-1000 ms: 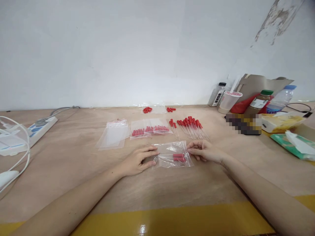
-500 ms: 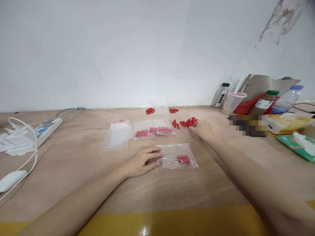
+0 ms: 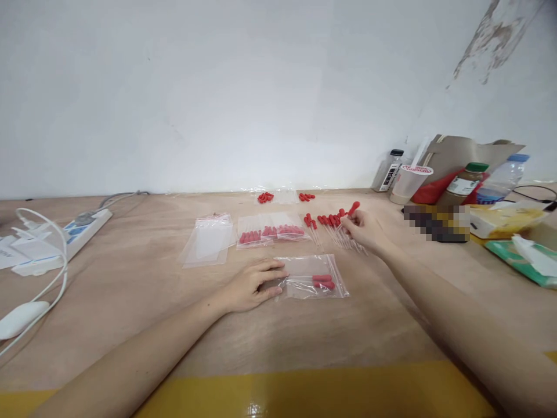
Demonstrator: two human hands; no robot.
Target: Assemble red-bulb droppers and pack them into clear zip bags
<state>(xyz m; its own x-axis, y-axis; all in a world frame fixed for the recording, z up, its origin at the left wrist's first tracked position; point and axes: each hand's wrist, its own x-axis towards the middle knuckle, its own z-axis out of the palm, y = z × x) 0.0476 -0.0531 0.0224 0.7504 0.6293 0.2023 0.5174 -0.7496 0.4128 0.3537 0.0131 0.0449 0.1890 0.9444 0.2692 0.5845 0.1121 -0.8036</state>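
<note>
My left hand (image 3: 255, 285) lies with fingers spread, its fingertips resting on the left end of a clear zip bag (image 3: 300, 264). Inside that bag are two droppers (image 3: 322, 278) with red bulbs pointing right. My right hand (image 3: 363, 229) pinches one dropper (image 3: 354, 207), its red bulb showing above the fingers. Beneath and left of this hand, several loose droppers (image 3: 331, 221) lie side by side with their clear tubes toward me. A smaller group of loose droppers (image 3: 310, 222) sits just left of them.
Filled zip bags (image 3: 270, 233) lie at the middle, beside flat bags (image 3: 211, 241). Farther back are red bulbs (image 3: 265, 198) near the wall. A power strip (image 3: 82, 238) with white cables stands left. At right are a cup (image 3: 409, 184), bottles (image 3: 463, 186) and a tissue pack (image 3: 520, 261).
My right hand has lifted one dropper from the loose group and drawn it slightly up and toward me. My left hand stays on the bag.
</note>
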